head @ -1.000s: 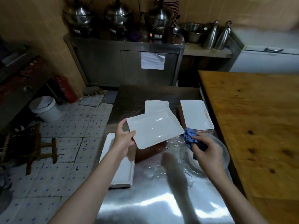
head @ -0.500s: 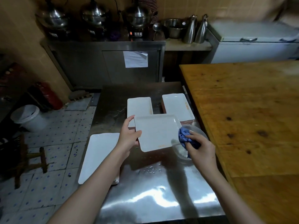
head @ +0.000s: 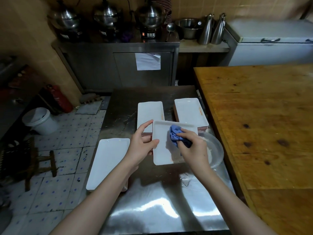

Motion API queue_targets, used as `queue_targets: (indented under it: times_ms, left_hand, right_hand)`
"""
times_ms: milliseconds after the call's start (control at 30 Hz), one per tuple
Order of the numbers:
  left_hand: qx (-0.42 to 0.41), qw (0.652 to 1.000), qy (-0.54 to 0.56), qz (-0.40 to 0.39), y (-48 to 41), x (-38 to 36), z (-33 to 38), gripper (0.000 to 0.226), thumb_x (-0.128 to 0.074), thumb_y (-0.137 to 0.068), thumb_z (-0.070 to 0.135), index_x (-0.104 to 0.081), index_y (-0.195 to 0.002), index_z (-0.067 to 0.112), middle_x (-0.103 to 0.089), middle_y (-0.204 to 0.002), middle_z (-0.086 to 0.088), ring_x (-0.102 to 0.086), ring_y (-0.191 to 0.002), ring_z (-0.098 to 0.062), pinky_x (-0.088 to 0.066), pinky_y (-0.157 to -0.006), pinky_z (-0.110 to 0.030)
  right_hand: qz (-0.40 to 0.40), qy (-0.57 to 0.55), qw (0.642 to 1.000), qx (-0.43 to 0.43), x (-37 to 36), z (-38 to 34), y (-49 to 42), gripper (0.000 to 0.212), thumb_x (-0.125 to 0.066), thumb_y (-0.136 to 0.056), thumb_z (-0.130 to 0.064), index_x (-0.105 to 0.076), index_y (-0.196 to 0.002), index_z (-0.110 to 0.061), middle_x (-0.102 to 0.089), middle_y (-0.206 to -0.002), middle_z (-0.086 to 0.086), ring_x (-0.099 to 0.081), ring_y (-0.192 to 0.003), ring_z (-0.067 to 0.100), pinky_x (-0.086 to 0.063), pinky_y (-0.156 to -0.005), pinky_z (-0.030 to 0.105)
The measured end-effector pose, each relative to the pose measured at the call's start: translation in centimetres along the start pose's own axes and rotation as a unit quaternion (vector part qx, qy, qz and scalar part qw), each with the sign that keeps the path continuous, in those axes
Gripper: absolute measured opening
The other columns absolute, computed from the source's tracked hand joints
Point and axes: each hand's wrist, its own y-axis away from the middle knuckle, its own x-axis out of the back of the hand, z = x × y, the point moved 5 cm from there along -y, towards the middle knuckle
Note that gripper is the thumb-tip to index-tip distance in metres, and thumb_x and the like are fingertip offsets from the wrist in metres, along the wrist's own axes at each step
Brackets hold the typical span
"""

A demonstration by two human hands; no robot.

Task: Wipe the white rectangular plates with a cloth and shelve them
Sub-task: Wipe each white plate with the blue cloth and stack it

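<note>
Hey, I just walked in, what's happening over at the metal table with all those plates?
A person is wiping a white plate above the steel table. The left hand holds the plate by its left edge, and the right hand presses a blue cloth onto its top face. More white plates wait on the table: a near-left stack, a back-left stack and a back-right stack. Nothing is being shelved yet.

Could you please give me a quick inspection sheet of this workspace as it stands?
Surface: steel table, wet with droplets.
Job's things: held plate, blue cloth on it; plate stacks back-left, back-right, near-left.
Clutter: clear bowl at the right edge.
Hands: left hand grips the plate's edge; right hand presses the cloth.
Cables: nothing seen on the table.
Surroundings: wooden table, cookers, bucket, fire extinguisher.
</note>
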Motion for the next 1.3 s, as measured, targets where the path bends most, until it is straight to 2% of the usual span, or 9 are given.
queue_targets:
  times_ms: [133, 300, 467, 633, 733, 900, 1067, 1167, 1300]
  left_hand:
    - [-0.009, 0.999, 0.019, -0.038, 0.5, -0.6, 0.3, 0.062, -0.068, -0.086, 0.0, -0.053, -0.127, 0.044, -0.075, -0.096, -0.008, -0.072, -0.082, -0.02, -0.057, -0.066, -0.033]
    - [0.004, 0.997, 0.051, -0.049, 0.7, -0.6, 0.2, 0.063, -0.063, -0.087, -0.004, -0.053, -0.123, 0.047, -0.075, -0.097, -0.01, -0.07, -0.074, -0.013, -0.051, -0.053, -0.023]
    - [0.016, 0.997, 0.068, -0.035, 0.8, 0.2, -0.2, 0.064, -0.061, -0.086, -0.006, -0.05, -0.128, 0.041, -0.074, -0.106, -0.009, -0.071, -0.088, -0.021, -0.054, -0.058, -0.029]
    - [0.03, 0.995, 0.087, -0.026, 0.9, 0.7, -0.6, 0.066, -0.06, -0.085, -0.009, -0.049, -0.129, 0.039, -0.073, -0.108, -0.009, -0.07, -0.098, -0.027, -0.057, -0.067, -0.038]
    - [0.034, 0.995, 0.097, -0.018, 1.0, 1.1, -0.7, 0.065, -0.06, -0.085, -0.009, -0.049, -0.13, 0.037, -0.073, -0.108, -0.007, -0.07, -0.1, -0.026, -0.059, -0.073, -0.043]
    - [0.035, 0.993, 0.116, -0.006, 0.7, 1.3, -0.8, 0.064, -0.057, -0.086, -0.011, -0.049, -0.128, 0.035, -0.074, -0.106, -0.01, -0.071, -0.096, -0.025, -0.06, -0.069, -0.041]
    - [0.035, 0.99, 0.135, -0.005, 0.5, 2.0, -1.1, 0.064, -0.057, -0.087, -0.011, -0.048, -0.134, 0.032, -0.072, -0.108, -0.014, -0.071, -0.097, -0.03, -0.06, -0.074, -0.043]
    - [0.04, 0.99, 0.136, 0.011, 0.4, 2.7, -1.5, 0.065, -0.059, -0.087, -0.008, -0.048, -0.136, 0.032, -0.072, -0.111, -0.014, -0.07, -0.099, -0.03, -0.06, -0.074, -0.044]
    - [0.038, 0.987, 0.157, 0.016, 0.4, 3.7, -2.1, 0.066, -0.059, -0.086, -0.009, -0.049, -0.135, 0.033, -0.073, -0.107, -0.014, -0.071, -0.097, -0.028, -0.059, -0.065, -0.036]
  right_hand:
    - [-0.009, 0.035, 0.996, 0.085, -1.1, -2.0, -0.5, 0.034, -0.068, -0.078, 0.004, -0.068, -0.11, -0.008, -0.06, -0.123, 0.007, -0.054, -0.11, 0.017, -0.043, -0.096, 0.026]
    - [-0.04, 0.141, 0.971, 0.191, -1.7, -1.9, -0.5, 0.036, -0.073, -0.073, 0.005, -0.069, -0.108, -0.002, -0.063, -0.118, 0.016, -0.06, -0.1, 0.035, -0.05, -0.086, 0.041]
    - [-0.029, 0.179, 0.977, 0.112, 0.2, 2.2, -1.6, 0.033, -0.071, -0.077, 0.002, -0.069, -0.109, -0.004, -0.063, -0.12, 0.011, -0.058, -0.105, 0.032, -0.051, -0.088, 0.042]
    - [-0.024, 0.213, 0.976, 0.021, 1.5, 5.3, -2.4, 0.036, -0.063, -0.086, -0.006, -0.063, -0.121, -0.014, -0.056, -0.132, 0.0, -0.049, -0.115, 0.021, -0.042, -0.093, 0.032]
    - [-0.013, 0.188, 0.982, 0.001, 0.7, 4.4, -2.2, 0.036, -0.059, -0.088, -0.004, -0.061, -0.123, -0.012, -0.054, -0.134, 0.002, -0.048, -0.118, 0.024, -0.037, -0.097, 0.031]
    - [-0.081, 0.145, 0.982, 0.094, -3.6, -0.7, -1.0, 0.04, -0.062, -0.085, -0.002, -0.059, -0.124, -0.008, -0.054, -0.133, 0.011, -0.051, -0.112, 0.03, -0.039, -0.099, 0.037]
    - [-0.158, 0.165, 0.963, 0.141, -6.0, -2.1, -0.7, 0.044, -0.059, -0.09, -0.013, -0.052, -0.133, -0.018, -0.044, -0.143, 0.0, -0.041, -0.122, 0.021, -0.039, -0.1, 0.032]
    - [-0.16, 0.195, 0.956, 0.153, -5.1, -1.2, -1.3, 0.04, -0.06, -0.089, -0.011, -0.056, -0.129, -0.017, -0.047, -0.141, 0.0, -0.046, -0.119, 0.023, -0.043, -0.095, 0.035]
    - [-0.106, 0.224, 0.963, 0.101, -2.1, 1.7, -2.2, 0.037, -0.061, -0.086, -0.006, -0.061, -0.123, -0.012, -0.052, -0.137, 0.006, -0.047, -0.118, 0.031, -0.044, -0.097, 0.044]
